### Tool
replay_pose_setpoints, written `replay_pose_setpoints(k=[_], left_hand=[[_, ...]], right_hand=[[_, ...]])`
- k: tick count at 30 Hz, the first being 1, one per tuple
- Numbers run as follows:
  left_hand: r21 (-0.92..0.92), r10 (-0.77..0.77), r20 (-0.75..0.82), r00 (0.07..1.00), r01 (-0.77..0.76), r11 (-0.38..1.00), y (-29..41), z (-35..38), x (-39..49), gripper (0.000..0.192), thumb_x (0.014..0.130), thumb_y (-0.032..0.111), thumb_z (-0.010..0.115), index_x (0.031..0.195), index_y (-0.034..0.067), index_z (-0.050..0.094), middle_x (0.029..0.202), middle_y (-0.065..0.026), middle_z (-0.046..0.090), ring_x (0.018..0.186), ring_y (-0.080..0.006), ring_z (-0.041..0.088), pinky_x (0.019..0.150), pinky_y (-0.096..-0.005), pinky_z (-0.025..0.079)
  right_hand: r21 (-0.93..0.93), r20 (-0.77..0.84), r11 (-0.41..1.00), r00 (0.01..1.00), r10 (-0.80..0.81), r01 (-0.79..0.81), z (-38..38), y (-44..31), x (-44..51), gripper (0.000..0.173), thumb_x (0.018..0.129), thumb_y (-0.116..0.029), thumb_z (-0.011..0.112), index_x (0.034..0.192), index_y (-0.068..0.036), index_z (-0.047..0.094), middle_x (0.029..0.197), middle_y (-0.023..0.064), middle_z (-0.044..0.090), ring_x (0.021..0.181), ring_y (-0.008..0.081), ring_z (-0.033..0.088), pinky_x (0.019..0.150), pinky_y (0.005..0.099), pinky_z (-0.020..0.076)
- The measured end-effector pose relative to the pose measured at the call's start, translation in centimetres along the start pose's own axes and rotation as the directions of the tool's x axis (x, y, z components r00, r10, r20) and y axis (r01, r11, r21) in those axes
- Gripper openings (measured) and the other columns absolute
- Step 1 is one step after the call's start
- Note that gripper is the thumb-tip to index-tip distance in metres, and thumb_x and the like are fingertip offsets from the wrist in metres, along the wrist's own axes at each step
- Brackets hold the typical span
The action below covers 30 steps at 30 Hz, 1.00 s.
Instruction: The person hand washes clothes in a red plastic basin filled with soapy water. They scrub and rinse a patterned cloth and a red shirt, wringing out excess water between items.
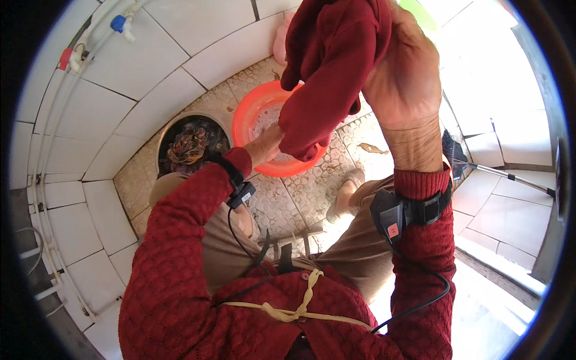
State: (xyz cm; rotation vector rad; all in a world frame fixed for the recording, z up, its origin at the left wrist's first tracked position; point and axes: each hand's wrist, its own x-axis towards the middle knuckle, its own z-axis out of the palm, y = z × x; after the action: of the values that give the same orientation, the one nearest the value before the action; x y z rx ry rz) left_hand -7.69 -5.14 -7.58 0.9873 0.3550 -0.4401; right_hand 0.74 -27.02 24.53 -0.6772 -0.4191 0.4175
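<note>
A dark red cloth garment [333, 76] hangs bunched at the top centre, above an orange plastic basin [245, 121] with foamy water [268, 118]. My right hand [405, 76] is raised beside the garment, palm towards me; its fingers curl behind the cloth and grip its upper part. Lower down, my left hand [266, 143] reaches over the basin's near left side to the garment's lower end. The cloth covers the fingers of that hand, so its grip is hidden.
Left of the basin stands a metal bowl [227, 130] holding wet patterned cloth [189, 146]. Pipes with a blue-handled tap [118, 23] run along the tiled wall. A pink container [281, 42] stands behind the basin. At the right lies a dark brush or mop [453, 155] with a metal handle.
</note>
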Motion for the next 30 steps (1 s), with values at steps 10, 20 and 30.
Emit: replay_pose_setpoints(k=[10,20,30], left_hand=[[0.245,0.471,-0.446,0.761,-0.402,0.882,9.3,-6.0,-1.9,0.020,0.103,0.016,0.064,0.107,0.002,0.079,0.102,-0.0070,0.078,0.087,-0.0204,0.073,0.084,-0.0394,0.060],[0.044,0.614,-0.127,0.779,-0.614,0.788,25.3,3.3,-15.0,0.021,0.112,0.013,0.062,0.124,0.000,0.072,0.118,-0.0119,0.079,0.105,-0.0221,0.077,0.096,-0.0375,0.063],[0.293,0.592,0.150,0.792,-0.607,0.739,25.4,10.4,-13.6,0.022,0.111,0.015,0.066,0.125,-0.001,0.072,0.114,-0.0078,0.079,0.099,-0.0144,0.076,0.091,-0.0305,0.063]], right_hand=[[-0.321,-0.365,0.947,0.924,-0.117,-0.007,-7.4,-0.2,1.3,0.027,0.111,-0.014,0.062,0.130,0.003,0.071,0.122,0.0123,0.078,0.113,0.0235,0.073,0.107,0.0371,0.0574],[-0.845,-0.351,0.427,0.936,0.009,-0.321,-9.6,3.8,-0.4,0.029,0.090,-0.012,0.078,0.114,0.005,0.077,0.095,0.0171,0.079,0.087,0.0240,0.077,0.077,0.0374,0.0616],[-0.627,-0.038,0.720,0.934,0.354,-0.298,-1.8,6.7,-1.2,0.073,0.102,-0.062,0.075,0.135,0.003,0.068,0.118,0.0171,0.073,0.106,0.0261,0.075,0.092,0.0399,0.0642]])
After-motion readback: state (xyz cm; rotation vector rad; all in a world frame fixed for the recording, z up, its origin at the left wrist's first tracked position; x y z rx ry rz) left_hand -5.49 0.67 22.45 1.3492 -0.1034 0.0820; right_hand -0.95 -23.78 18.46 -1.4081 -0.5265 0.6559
